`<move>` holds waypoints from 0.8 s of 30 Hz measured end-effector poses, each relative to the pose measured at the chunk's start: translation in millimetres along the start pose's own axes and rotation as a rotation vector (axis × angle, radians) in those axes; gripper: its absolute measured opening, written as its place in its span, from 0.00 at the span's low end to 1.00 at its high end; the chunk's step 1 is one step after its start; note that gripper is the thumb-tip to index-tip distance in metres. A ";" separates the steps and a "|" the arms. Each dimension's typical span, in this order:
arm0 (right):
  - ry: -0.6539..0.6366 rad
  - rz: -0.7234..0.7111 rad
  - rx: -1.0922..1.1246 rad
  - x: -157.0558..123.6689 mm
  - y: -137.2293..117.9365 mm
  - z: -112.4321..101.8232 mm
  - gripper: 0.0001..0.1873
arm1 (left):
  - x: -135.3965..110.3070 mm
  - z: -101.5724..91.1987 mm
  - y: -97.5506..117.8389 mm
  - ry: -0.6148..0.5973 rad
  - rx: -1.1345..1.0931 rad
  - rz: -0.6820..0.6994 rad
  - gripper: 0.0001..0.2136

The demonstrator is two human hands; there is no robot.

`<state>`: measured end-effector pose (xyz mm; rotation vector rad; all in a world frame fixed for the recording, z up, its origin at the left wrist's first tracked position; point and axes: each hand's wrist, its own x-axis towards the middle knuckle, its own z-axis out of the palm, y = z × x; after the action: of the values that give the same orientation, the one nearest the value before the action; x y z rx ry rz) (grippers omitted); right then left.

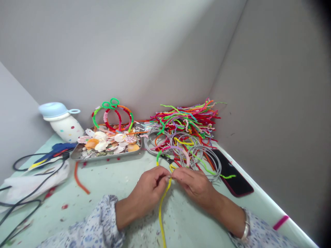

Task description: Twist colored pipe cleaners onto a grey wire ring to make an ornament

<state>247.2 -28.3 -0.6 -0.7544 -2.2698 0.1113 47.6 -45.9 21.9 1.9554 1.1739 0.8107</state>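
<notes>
Near the middle of the table, my left hand (151,186) and my right hand (198,184) meet with their fingertips pinched together. Between them is a yellow pipe cleaner (160,213), whose long loose tail hangs down toward the table's front edge. Just beyond the fingers rises a hoop (186,156) wrapped in green, purple and pale pink pipe cleaner, with yellow at its lower left; my hands are at its near side. The exact pinch point is partly hidden by the fingers. Red-handled pliers (168,159) lie behind the hoop.
Grey wire coils (218,163) and a heap of coloured pipe cleaners (186,119) lie behind my hands. A phone (236,177) is at right. A metal tray (108,157) bears shells and wrapped rings (132,119). A bottle (67,128), plastic bag (58,174) and black cables (24,199) occupy the left.
</notes>
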 end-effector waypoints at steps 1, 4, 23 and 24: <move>0.002 0.008 0.002 -0.2 0.2 0.1 0.11 | -0.3 -0.3 -0.8 0.005 0.041 0.042 0.09; 0.012 0.030 0.010 -1.4 0.1 1.7 0.11 | -1.4 -0.5 -5.7 0.056 0.191 0.154 0.09; 0.098 0.011 0.000 0.0 -5.4 6.3 0.10 | -0.3 -0.4 -13.4 0.293 0.604 0.467 0.07; 0.090 0.016 -0.002 0.2 -5.7 6.2 0.10 | -0.1 -0.4 -13.2 0.290 0.587 0.458 0.07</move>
<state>240.1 -32.1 -3.3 -0.7633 -2.1790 0.0807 41.1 -41.4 11.3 2.7269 1.2418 1.0994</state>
